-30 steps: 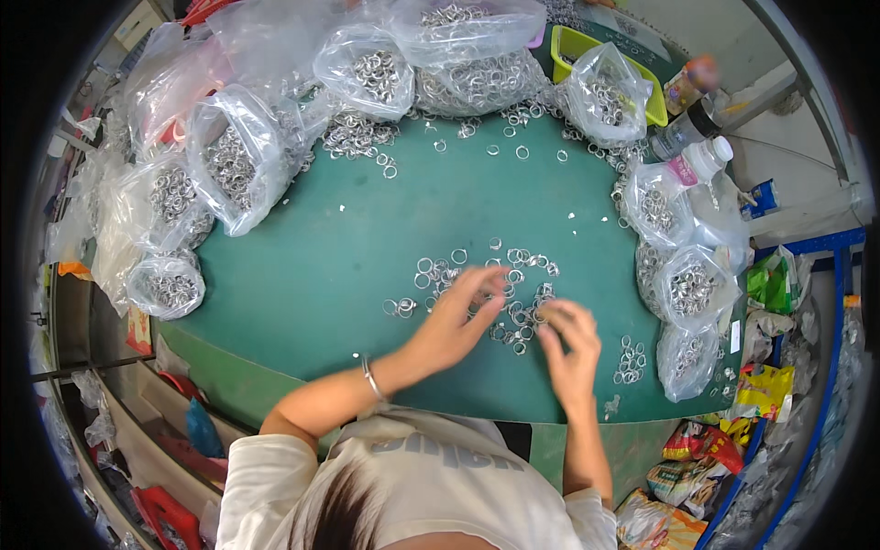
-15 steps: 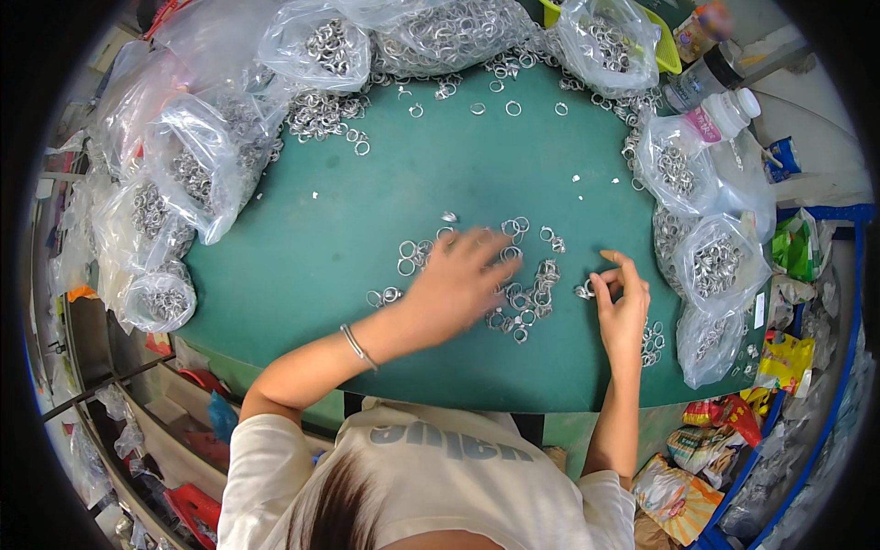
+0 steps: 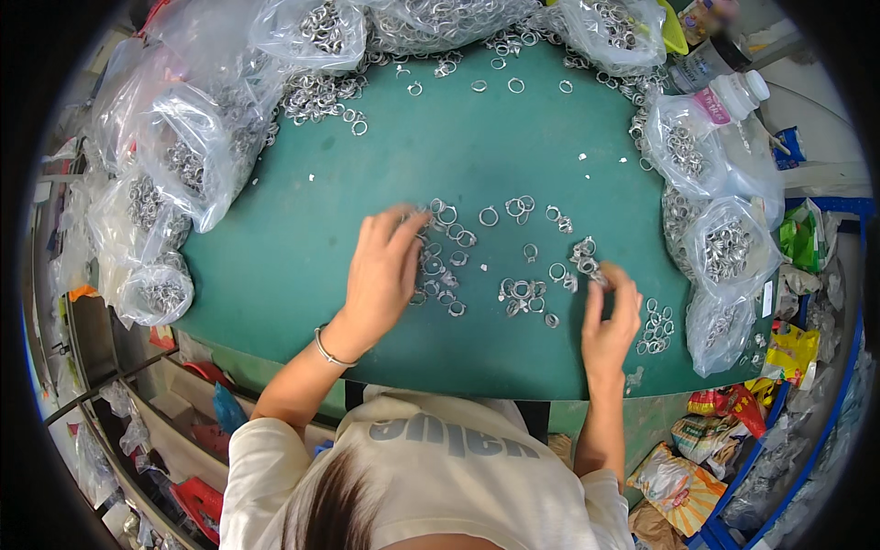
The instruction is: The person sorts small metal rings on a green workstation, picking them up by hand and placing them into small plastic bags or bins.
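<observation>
Silver metal rings lie in loose clusters on the green table [image 3: 348, 211]. My left hand [image 3: 380, 266], with a bangle on its wrist, is just left of one ring cluster [image 3: 445, 261]. Its fingers are partly spread and slightly blurred at the tips, and nothing shows in them. My right hand [image 3: 611, 325] has thumb and forefinger pinched around a ring; several rings [image 3: 585, 254] crowd against the fingertips, so which ones are held is hard to tell. Between the hands rests another small cluster of rings [image 3: 522, 293]. A group of rings [image 3: 654, 328] lies just right of my right hand.
Clear plastic bags full of rings line the table's left [image 3: 188, 165], back [image 3: 440, 23] and right [image 3: 724, 247] sides. A heap of loose rings [image 3: 316, 96] lies at the back left. A white bottle [image 3: 738, 94] stands at the back right. Blue shelving [image 3: 852, 302] holds colourful packets.
My left hand has moved left off the middle rings, which now lie more spread out, with a cluster beside its fingers. My right hand has shifted slightly; more rings are at its fingertips.
</observation>
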Demonstrator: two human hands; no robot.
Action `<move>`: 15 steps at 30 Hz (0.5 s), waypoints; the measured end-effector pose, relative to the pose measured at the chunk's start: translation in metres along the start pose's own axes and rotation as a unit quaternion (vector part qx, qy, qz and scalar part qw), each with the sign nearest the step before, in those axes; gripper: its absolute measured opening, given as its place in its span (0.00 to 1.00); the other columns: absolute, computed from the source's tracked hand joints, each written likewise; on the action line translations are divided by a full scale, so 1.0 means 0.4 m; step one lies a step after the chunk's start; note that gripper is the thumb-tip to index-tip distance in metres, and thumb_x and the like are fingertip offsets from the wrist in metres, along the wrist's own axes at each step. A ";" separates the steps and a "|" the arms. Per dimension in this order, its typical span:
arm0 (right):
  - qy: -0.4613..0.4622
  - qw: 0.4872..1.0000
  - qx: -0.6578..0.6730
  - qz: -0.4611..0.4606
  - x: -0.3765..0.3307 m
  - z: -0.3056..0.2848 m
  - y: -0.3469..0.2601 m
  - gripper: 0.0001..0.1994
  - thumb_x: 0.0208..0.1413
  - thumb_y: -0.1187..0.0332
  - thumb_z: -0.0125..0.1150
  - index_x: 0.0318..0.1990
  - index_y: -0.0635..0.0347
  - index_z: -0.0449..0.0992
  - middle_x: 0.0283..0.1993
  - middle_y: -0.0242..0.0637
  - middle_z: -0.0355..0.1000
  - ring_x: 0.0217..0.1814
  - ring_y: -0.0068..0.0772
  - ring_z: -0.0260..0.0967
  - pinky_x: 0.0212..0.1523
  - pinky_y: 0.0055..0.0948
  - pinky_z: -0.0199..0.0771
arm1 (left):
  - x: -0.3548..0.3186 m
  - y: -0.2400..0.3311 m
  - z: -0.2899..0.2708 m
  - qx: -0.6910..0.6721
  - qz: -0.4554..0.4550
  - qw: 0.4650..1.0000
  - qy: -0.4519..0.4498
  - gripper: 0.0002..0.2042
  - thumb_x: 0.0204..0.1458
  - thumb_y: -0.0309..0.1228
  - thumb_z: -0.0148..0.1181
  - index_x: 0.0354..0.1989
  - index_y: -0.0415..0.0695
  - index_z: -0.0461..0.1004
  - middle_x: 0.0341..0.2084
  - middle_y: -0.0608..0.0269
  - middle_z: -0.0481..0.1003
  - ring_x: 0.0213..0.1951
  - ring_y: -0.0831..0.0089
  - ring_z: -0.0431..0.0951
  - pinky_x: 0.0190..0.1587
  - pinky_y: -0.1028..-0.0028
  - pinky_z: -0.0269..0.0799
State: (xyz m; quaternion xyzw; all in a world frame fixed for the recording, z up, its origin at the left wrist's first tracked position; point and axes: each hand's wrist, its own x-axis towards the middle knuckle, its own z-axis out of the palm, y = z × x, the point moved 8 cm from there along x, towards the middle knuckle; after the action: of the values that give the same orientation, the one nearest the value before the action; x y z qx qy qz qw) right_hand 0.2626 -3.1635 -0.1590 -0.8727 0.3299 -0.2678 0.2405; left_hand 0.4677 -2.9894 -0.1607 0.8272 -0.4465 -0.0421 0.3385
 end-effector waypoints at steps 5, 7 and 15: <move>0.019 0.986 -0.168 -0.012 0.010 -0.045 -0.027 0.19 0.47 0.78 0.58 0.50 0.62 0.69 0.41 0.38 0.70 0.43 0.39 0.64 0.47 0.37 0.58 | -0.027 0.071 -0.005 0.090 0.023 0.996 0.003 0.20 0.42 0.22 0.60 0.48 0.45 0.70 0.51 0.56 0.64 0.52 0.58 0.64 0.50 0.62 0.56; 0.011 0.995 -0.091 -0.051 0.009 -0.023 -0.068 0.18 0.46 0.77 0.58 0.49 0.61 0.70 0.44 0.39 0.70 0.47 0.41 0.64 0.49 0.37 0.57 | -0.068 0.123 0.050 0.035 0.077 0.993 -0.084 0.20 0.42 0.24 0.61 0.48 0.44 0.70 0.50 0.56 0.64 0.52 0.58 0.63 0.49 0.62 0.57; -0.094 0.987 -0.067 -0.112 0.080 0.111 -0.143 0.15 0.44 0.77 0.61 0.42 0.59 0.73 0.33 0.34 0.70 0.38 0.35 0.63 0.39 0.32 0.57 | -0.068 0.159 0.151 0.069 0.168 0.975 -0.132 0.16 0.42 0.28 0.62 0.42 0.42 0.69 0.45 0.57 0.65 0.46 0.61 0.66 0.45 0.63 0.57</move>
State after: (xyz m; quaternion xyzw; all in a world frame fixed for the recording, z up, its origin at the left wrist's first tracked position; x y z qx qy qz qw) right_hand 0.3364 -3.1372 -0.1480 -0.9394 0.2235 -0.1871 0.1804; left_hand 0.3839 -3.0237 -0.1753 0.7490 -0.6214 -0.0628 0.2212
